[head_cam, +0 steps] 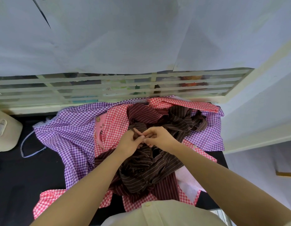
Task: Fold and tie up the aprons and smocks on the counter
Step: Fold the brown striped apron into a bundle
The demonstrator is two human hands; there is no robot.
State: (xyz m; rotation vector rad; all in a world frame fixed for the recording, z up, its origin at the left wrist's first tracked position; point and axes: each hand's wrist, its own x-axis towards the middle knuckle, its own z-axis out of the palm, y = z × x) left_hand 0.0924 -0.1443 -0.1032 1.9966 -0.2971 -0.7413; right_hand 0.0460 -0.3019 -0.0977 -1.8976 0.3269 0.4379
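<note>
- The left hand point(129, 141) and the right hand point(159, 137) are held together, fingertips touching. Both are seen with curled fingers, and a narrow strap point(133, 130) of dark striped cloth is pinched between them.
- The strap is looped over the left forefinger; its far end cannot be followed.
- Directly under both hands the brown striped apron point(141, 173) is found, crumpled in a heap, with more of it lying beyond the right hand.
- Under this heap, and just left of the left hand, a red checked garment point(115, 118) is spread.
- Further left of the left hand a purple checked garment point(68, 132) is laid out, with a thin striped cord point(23, 149) hanging from it on the black counter point(19, 176).
- Beyond the hands a window grille point(108, 85) is seen.
- The apron is judged to be light, soft and without any stiffness, so it will sag and slide when lifted. The cloth seems not slippery and not fragile.
- It is probably best taken by the strap ends or at the corners of the hem, so that it can be pulled flat before folding.
</note>
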